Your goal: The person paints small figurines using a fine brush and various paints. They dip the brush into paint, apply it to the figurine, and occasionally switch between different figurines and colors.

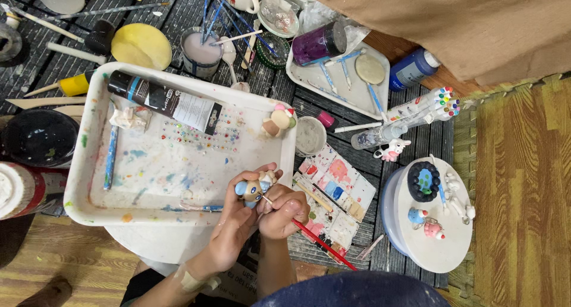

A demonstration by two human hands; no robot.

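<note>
Left hand [235, 215] wrapped around a small painted figurine [254, 188], fingers curled over its blue-and-tan body, held just above the near rim of a paint-spattered white tray [80, 176]. Right hand [284, 210] closed in a pen grip on a thin red-handled brush [315, 238], tip touching the figurine's side, handle slanting down and away to the right. Judged light, rigid and probably brittle, with wet paint likely to smear; best gripped by the unpainted base or back, gently. Both wrists bent inward, hands touching for steadiness, forearms rising from the lower edge. Beside the right hand, a stained palette [336, 194]; on the tray, a black paint tube [163, 102] and a second figurine [278, 120].
</note>
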